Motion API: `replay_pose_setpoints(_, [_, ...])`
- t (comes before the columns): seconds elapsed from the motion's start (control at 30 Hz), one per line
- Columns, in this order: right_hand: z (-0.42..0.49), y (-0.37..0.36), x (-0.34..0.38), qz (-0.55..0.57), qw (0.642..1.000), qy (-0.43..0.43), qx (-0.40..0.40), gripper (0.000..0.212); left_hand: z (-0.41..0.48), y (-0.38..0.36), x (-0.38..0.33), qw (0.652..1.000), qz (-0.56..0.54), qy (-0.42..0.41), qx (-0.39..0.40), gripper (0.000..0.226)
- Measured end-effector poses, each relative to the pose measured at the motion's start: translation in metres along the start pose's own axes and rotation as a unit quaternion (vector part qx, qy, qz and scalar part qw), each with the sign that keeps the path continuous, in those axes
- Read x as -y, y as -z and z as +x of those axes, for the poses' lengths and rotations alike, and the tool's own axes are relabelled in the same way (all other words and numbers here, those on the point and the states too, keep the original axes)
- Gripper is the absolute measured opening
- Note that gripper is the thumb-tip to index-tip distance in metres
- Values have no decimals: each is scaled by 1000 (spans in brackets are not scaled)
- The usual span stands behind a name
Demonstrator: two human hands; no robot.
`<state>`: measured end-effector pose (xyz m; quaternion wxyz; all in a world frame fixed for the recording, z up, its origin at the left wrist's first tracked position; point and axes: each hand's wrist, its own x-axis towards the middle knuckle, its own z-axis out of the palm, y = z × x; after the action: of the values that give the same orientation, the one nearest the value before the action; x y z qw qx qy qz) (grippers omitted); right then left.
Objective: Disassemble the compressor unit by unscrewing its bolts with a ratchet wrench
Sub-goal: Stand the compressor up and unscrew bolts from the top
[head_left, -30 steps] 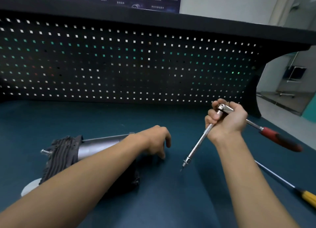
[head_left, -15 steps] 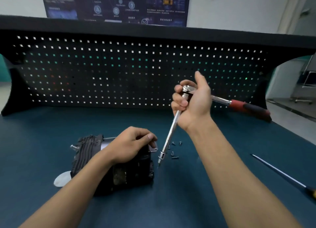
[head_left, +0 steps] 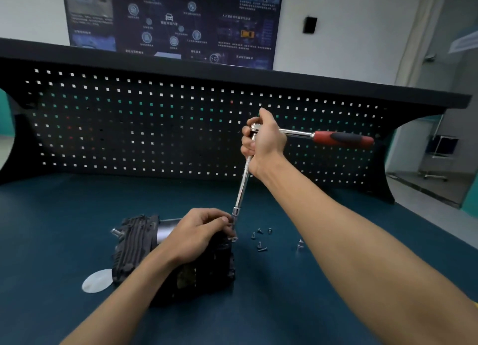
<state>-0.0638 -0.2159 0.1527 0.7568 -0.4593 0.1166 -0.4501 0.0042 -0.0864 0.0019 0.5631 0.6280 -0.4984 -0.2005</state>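
Ratchet wrench (head_left: 243, 182) tip now at left fingers (head_left: 219, 218)

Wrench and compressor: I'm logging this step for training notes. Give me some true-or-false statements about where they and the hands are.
The right hand grips the wrench at its head, not its red handle. True.
The left hand pinches the wrench tip at the compressor. True.
The loose bolts lie left of the compressor. False: they lie to its right.
The red handle points left. False: it points right.
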Motion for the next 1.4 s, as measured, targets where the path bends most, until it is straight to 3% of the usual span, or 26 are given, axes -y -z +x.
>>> replay_pose_setpoints(0.53, [-1,-2,-15,-15,1000,-14,20,37,-3,1,-3,997,70,-17,31,25])
replay_pose_setpoints(0.93, [2,-3,-21,-28,998,-15,61,33,-2,6,0,997,30,-3,68,23])
replay_pose_setpoints(1.2, [6,-3,-24,47,960,-157,229,42,1,8,6,996,16,-12,88,16])
replay_pose_setpoints(1.4, [16,-1,-32,91,952,-190,222,47,0,5,2,996,40,-22,76,24])
